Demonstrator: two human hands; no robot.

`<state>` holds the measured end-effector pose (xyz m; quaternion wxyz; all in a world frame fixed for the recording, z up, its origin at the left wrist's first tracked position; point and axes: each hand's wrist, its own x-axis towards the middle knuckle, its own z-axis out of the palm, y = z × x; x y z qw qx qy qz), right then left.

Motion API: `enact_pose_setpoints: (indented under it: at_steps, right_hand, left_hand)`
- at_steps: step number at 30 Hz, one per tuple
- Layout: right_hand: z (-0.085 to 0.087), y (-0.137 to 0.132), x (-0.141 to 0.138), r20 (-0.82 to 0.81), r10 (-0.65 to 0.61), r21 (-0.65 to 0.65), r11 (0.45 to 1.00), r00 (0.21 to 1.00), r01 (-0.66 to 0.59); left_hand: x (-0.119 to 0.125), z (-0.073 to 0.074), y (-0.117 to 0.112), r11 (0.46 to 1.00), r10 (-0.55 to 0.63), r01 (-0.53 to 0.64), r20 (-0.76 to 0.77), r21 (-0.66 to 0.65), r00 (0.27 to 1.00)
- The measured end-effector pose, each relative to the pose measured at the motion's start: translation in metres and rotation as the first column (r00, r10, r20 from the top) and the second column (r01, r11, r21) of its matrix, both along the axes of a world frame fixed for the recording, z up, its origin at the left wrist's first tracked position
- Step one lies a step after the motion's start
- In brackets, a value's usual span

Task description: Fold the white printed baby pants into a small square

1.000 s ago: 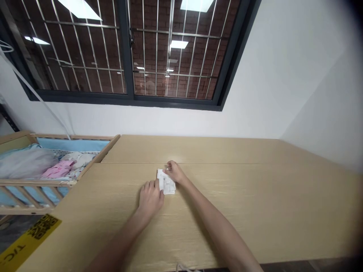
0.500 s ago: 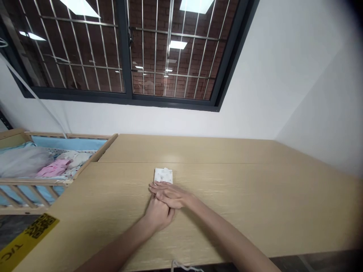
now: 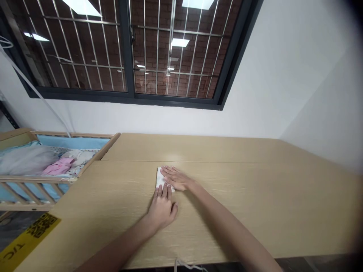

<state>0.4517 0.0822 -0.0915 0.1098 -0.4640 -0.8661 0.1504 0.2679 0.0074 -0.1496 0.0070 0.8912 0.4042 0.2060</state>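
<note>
A small folded white cloth (image 3: pixel 160 179) lies flat on the wooden tabletop (image 3: pixel 255 204), partly covered by both hands. My left hand (image 3: pixel 163 206) rests at its near edge, fingertips on the fabric and thumb out to the side. Across the cloth's right side lies my right hand (image 3: pixel 176 178), flat with its fingers stretched out toward the upper left. Neither hand grips anything. The cloth's right part is hidden under the right hand.
A wooden crib (image 3: pixel 110 145) with blue lining adjoins the table's left end, holding pink clothing (image 3: pixel 59 166) and bedding. A yellow label (image 3: pixel 31 240) sticks to the left corner. A white cable (image 3: pixel 188 265) hangs at the front edge. Behind is a barred window.
My right hand has moved off the left hand, up and right onto the cloth. My left hand's fingers now show, lying on the near edge. The view has shifted slightly.
</note>
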Motion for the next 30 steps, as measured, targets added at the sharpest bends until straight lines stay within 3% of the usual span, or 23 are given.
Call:
enact_pose_setpoints:
  at_steps: [6, 12, 15, 18, 21, 24, 26, 28, 30]
  right_hand:
    - [-0.008, 0.014, 0.006, 0.076, -0.041, 0.023, 0.999, 0.996, 0.04]
    - [-0.011, 0.021, 0.007, 0.073, -0.11, 0.024, 0.994, 0.991, 0.109]
    - [-0.016, 0.019, 0.006, 0.026, -0.128, 0.035, 0.991, 0.991, 0.127]
    - [-0.025, 0.014, 0.006, -0.137, -0.217, 0.052, 0.973, 0.967, 0.226]
    - [-0.034, 0.012, 0.01, -0.449, -0.356, 0.099, 0.892, 0.819, 0.442]
    - [-0.038, 0.015, 0.017, -0.689, -0.414, 0.094, 0.764, 0.596, 0.639]
    - [-0.038, 0.016, 0.021, -0.755, -0.428, 0.063, 0.707, 0.498, 0.704]
    - [-0.037, 0.017, 0.022, -0.774, -0.42, 0.053, 0.702, 0.473, 0.71]
    - [-0.037, 0.016, 0.021, -0.763, -0.399, 0.06, 0.739, 0.508, 0.671]
  left_hand:
    - [-0.002, 0.006, 0.0, 1.0, 0.005, -0.006, -0.032, -0.023, 0.999]
    - [0.0, 0.001, -0.001, 1.0, 0.015, -0.015, -0.03, -0.02, 0.999]
    - [0.0, 0.003, -0.001, 0.999, 0.014, -0.015, -0.034, -0.033, 0.999]
    - [-0.006, 0.015, 0.001, 1.0, 0.0, 0.0, 0.025, -0.02, 1.0]
    - [-0.018, 0.035, 0.012, 0.998, 0.067, -0.067, 0.105, 0.004, 0.992]
    - [-0.027, 0.05, 0.031, 0.957, 0.291, -0.287, 0.117, -0.047, 0.95]
    - [-0.031, 0.05, 0.044, 0.915, 0.402, -0.393, 0.106, -0.095, 0.91]
    - [-0.031, 0.046, 0.054, 0.888, 0.453, -0.44, 0.089, -0.137, 0.887]
    - [-0.031, 0.04, 0.061, 0.875, 0.468, -0.452, 0.069, -0.171, 0.881]
